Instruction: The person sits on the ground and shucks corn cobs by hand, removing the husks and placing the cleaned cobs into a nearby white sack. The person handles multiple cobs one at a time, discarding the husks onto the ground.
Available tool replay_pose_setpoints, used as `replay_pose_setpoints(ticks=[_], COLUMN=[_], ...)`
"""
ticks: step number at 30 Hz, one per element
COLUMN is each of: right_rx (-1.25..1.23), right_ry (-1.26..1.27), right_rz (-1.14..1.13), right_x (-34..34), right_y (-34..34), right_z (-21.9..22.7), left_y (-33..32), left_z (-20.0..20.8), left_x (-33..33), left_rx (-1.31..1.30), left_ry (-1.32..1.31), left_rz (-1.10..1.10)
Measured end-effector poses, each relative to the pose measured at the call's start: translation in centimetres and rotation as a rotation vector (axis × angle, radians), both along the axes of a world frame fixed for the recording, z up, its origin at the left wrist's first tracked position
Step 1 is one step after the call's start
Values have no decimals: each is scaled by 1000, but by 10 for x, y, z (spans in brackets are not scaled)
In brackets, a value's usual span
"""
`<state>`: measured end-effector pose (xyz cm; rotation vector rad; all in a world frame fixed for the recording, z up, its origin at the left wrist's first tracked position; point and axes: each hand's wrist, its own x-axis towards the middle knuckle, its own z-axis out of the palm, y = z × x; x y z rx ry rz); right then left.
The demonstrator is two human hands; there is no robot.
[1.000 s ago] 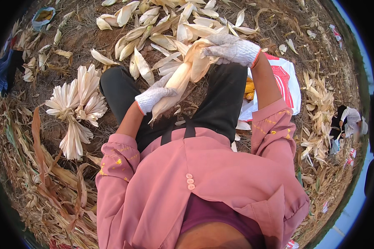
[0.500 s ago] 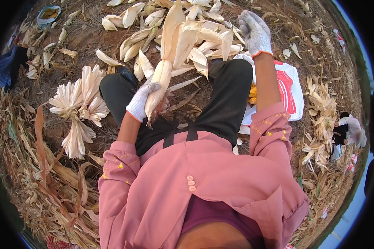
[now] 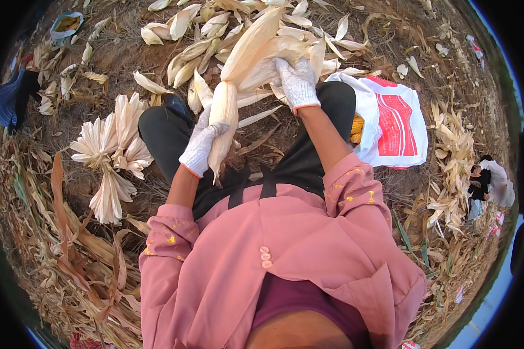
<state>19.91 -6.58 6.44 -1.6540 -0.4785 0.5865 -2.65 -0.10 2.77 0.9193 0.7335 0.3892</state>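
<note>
My left hand (image 3: 201,141), in a white knitted glove, is closed round the lower part of a dry, pale ear of corn (image 3: 224,107). The ear is still wrapped in inner husk, with brownish silk near its lower end. Long husk leaves (image 3: 253,45) spread up and to the right from its top. My right hand (image 3: 298,83), gloved the same way, is closed on these husk leaves above my right knee. Its fingertips are partly hidden by the leaves.
A white bag with a red print (image 3: 413,136) lies beside my right knee, with yellow corn cobs (image 3: 357,129) at its mouth. Bundled husks (image 3: 108,145) lie left. Loose husks (image 3: 186,61) are strewn ahead. Dry stalks (image 3: 93,250) pile at lower left. Another person (image 3: 495,181) is far right.
My right hand has come down and left from above the bag onto the husk leaves. The leaves have shifted to the right, while my left hand keeps hold of the ear.
</note>
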Motion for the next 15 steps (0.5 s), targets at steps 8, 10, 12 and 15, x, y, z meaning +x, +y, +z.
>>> replay_pose_setpoints(ticks=[8, 10, 12, 15], right_rx=[613, 470, -215, -1213], right_ry=[-4, 43, -409, -625], right_rz=[-207, -163, 592, 1186], right_x=[60, 53, 36, -10], right_y=[-13, -20, -32, -26], right_z=[71, 44, -11, -14], left_y=[27, 24, 20, 13], left_z=[-11, -3, 8, 14], left_x=[-18, -20, -20, -25], left_rx=[-586, -659, -730, -621], left_ry=[-268, -388, -493, -550], left_rz=[12, -5, -24, -78])
